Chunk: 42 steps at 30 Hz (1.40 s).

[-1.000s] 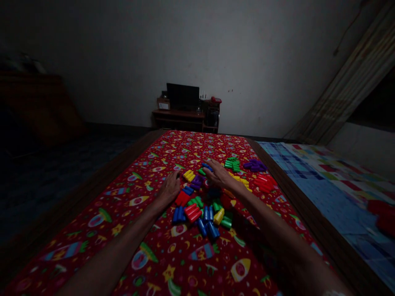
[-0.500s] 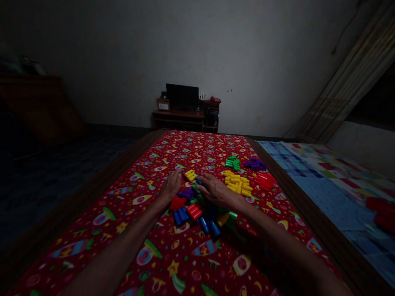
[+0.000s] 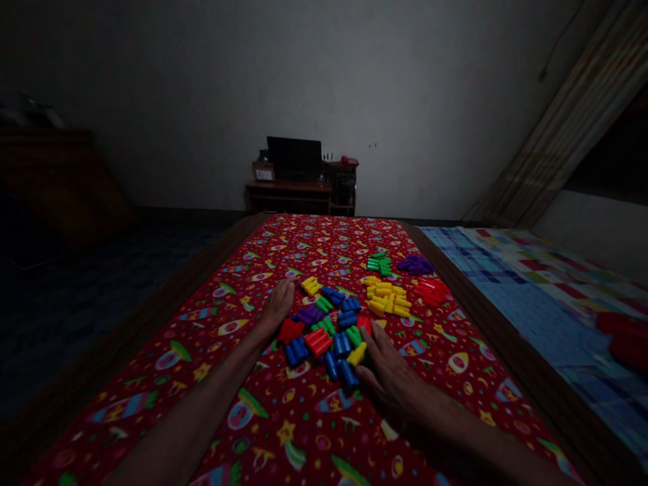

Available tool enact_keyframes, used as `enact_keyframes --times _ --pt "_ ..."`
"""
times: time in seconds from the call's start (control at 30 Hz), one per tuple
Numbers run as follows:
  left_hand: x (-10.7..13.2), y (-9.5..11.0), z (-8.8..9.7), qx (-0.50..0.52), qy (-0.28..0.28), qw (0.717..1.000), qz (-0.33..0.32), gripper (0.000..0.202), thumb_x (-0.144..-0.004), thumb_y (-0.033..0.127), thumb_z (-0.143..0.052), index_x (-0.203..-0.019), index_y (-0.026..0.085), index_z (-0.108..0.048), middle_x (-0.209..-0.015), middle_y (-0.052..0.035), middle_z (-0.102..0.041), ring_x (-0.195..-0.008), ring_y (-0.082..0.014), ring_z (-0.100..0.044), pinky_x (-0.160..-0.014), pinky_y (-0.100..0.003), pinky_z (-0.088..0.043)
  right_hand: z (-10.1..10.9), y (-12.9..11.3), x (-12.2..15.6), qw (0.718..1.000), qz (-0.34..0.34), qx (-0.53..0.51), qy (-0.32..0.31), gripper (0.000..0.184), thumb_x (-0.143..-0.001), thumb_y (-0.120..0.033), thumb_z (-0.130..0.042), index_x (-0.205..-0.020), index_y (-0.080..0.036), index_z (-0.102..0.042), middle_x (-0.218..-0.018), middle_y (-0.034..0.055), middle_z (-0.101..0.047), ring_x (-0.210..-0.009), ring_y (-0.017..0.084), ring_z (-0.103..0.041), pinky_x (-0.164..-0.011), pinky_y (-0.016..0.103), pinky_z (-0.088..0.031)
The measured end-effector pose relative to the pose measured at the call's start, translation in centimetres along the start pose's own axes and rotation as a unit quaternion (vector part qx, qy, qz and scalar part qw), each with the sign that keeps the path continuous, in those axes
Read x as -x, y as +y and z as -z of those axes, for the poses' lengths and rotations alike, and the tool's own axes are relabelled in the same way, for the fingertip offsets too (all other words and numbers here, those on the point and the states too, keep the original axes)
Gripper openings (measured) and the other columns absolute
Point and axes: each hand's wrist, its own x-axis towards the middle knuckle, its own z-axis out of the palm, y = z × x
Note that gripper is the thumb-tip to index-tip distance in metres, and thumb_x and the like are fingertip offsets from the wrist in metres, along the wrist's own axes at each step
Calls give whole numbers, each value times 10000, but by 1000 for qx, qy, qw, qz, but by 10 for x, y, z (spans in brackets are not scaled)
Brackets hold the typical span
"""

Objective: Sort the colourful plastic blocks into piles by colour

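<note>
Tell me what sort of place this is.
Probably a dim bedroom at home: a red sheet over a bed, a checked sheet beside it, and a monitor on a desk by the wall.

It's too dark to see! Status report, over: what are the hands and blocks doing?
Left hand open, flat at the mixed pile of coloured plastic blocks. Right hand open at pile's near edge. Yellow plastic block heap beyond, apart.
</note>
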Motion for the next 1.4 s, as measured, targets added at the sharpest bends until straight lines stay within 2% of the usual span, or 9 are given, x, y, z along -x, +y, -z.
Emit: enact_keyframes --times 0.17,0.37,0.57,0.67,0.77,0.9,1.03,1.2,1.4 --pt "2 6 9 60 1 998 18 532 -897 471 -283 -1156 159 -627 -1248 -118 -634 -1196 -266 -556 -1067 -449 -393 9 -21 -50 993 89 -60 -51 650 -958 -429 -442 -1522 -180 -238 -1574 183 -212 -1459 287 -185 -1146 470 -307" --pt "-3 3 10 68 -14 997 32 546 -855 515 -305 -1090 166 -655 -1221 -124 -649 -1154 -275 -584 -1021 -447 -439 18 -22 -95 990 87 -102 -34 314 -966 -261 -447 -1204 -154 -622 -1188 157 -643 -1102 228 -603 -936 376 -481" --pt "-5 -1 10 38 -22 999 24 565 -845 522 -278 -1080 163 -646 -1234 -124 -640 -1163 -269 -578 -1040 -435 -426 17 -15 -118 987 16 -138 -74 466 -776 -239 -705 -1227 -138 -641 -996 102 -694 -934 214 -636 -772 283 -468" --pt "-5 -2 9 25 -20 999 16 571 -844 523 -265 -1080 162 -640 -1215 -123 -648 -1148 -263 -585 -1036 -435 -433 25 -17 -121 977 -16 -171 -126 398 -758 -233 -705 -1149 -162 -697 -850 37 -702 -732 157 -619 -634 232 -428" --pt "-5 -2 10 15 -29 999 17 580 -849 524 -254 -1090 158 -633 -1208 -126 -650 -1129 -259 -596 -1020 -426 -450 41 -12 -123 971 -19 -216 -97 275 -777 -236 -673 -1036 -170 -742 -824 19 -720 -670 133 -610 -595 214 -417" --pt "-6 -1 12 -1 -36 999 13 582 -843 530 -251 -1071 163 -640 -1190 -123 -659 -1125 -260 -600 -1019 -423 -452 80 21 -128 970 -47 -231 54 221 -787 -217 -625 -960 -175 -755 -867 33 -746 -762 155 -659 -680 231 -469" --pt "-4 4 15 -7 -36 999 3 563 -845 530 -261 -1054 181 -651 -1180 -105 -669 -1123 -256 -602 -1010 -422 -463 124 78 -119 966 -148 -126 172 236 -779 -236 -597 -923 -149 -762 -868 68 -753 -778 179 -672 -695 246 -482" --pt "-2 11 18 -24 -40 999 5 562 -854 497 -254 -1062 162 -655 -1188 -114 -665 -1137 -266 -594 -1017 -436 -458 150 139 -91 973 -219 -31 66 229 -731 -231 -591 -838 -149 -776 -763 52 -748 -682 176 -658 -605 233 -460" --pt "-2 12 18 -26 -45 999 7 562 -849 497 -260 -1064 167 -661 -1176 -108 -670 -1128 -265 -597 -1015 -420 -462 160 152 -78 968 -242 37 -58 178 -674 -141 -606 -737 -148 -771 -679 30 -723 -622 146 -629 -560 206 -410"
